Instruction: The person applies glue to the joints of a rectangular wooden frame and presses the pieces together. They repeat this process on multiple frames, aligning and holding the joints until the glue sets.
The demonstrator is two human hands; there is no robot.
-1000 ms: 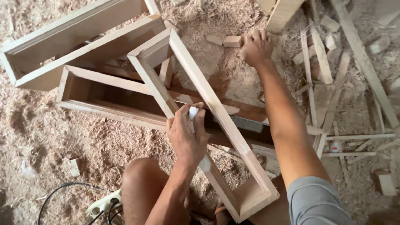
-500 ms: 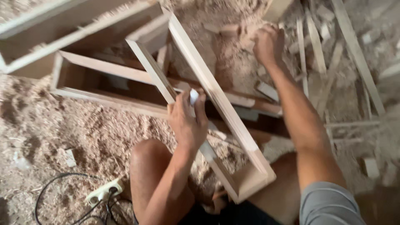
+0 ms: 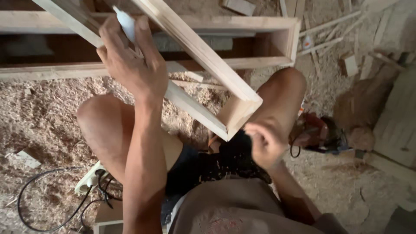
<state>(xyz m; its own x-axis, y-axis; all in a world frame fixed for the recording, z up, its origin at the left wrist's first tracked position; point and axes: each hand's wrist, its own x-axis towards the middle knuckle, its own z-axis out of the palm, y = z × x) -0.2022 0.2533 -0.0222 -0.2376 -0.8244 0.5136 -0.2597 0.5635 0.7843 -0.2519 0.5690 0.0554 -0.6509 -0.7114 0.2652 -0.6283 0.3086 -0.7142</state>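
The left hand [image 3: 132, 65] is raised with the forearm running straight up from the bottom of the view, its fingers [image 3: 113, 52] wrapped tight around a small white bottle [image 3: 125, 22] whose tip pokes out above the knuckles — the bottle sits pressed against the long rail of a pale wooden frame [image 3: 203, 56]. That frame slants down from beyond the fingers to a mitred corner just past the wrist, between the person's bare knees. The right hand [image 3: 266, 143] hangs low in front of the right knee, fingers curled narrow into a loose fist; I cannot tell whether anything is pinched inside it. It is just beside the frame's corner but apart from it. Behind the left fingers lies a second frame [image 3: 260, 26], a long open box of planed boards with a darker inside. The floor [image 3: 47, 112] is thick with tan sawdust and curled shavings — thin offcut strips [image 3: 329, 26] are scattered to the far side of the right hand. A white power strip [image 3: 89, 180] with a black cable [image 3: 39, 208] lies below the left elbow, and a reddish power tool [image 3: 316, 134] rests just outside the right fingers.
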